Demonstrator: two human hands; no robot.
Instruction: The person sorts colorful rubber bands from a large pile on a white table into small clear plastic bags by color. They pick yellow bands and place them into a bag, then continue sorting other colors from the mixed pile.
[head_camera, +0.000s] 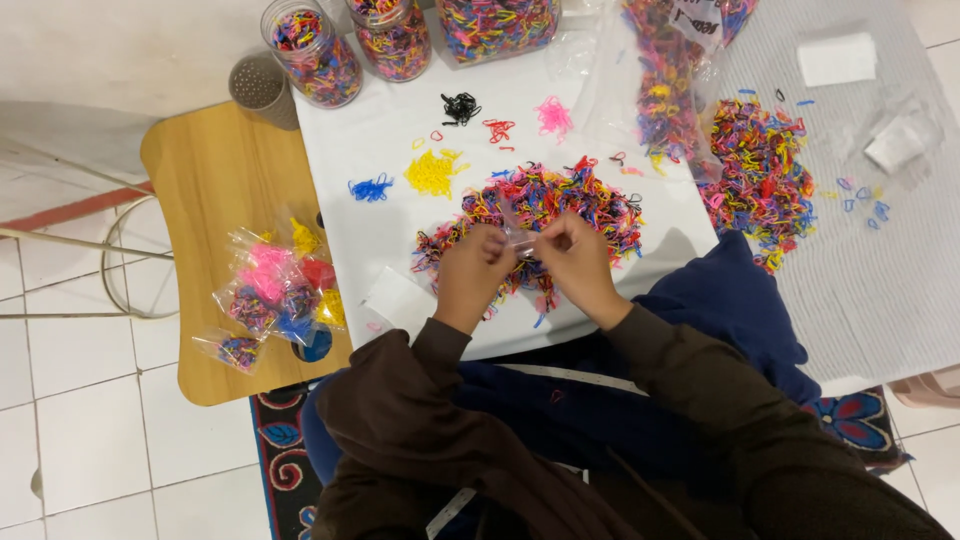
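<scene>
Sitting over a white sheet (380, 150) spread on the floor, a person works both hands above a big mixed pile of small coloured elastic bands (560, 200). A second heap (762, 180) lies to the right on a grey cloth (880, 300), with an open clear bag of bands (665, 90) between them. Jars of bands (312, 52) stand at the top; filled little packets (272, 295) sit on a wooden board (200, 180) at left. Small sorted clumps, yellow (432, 172), blue (370, 188), pink (552, 115), black (460, 105), lie apart. The left hand (470, 275) and right hand (580, 265) pinch a small clear pouch (517, 237) between fingertips, just over the pile's near edge. Judging by this, keeping the pouch mouth spread and low over the pile would limit spills.
</scene>
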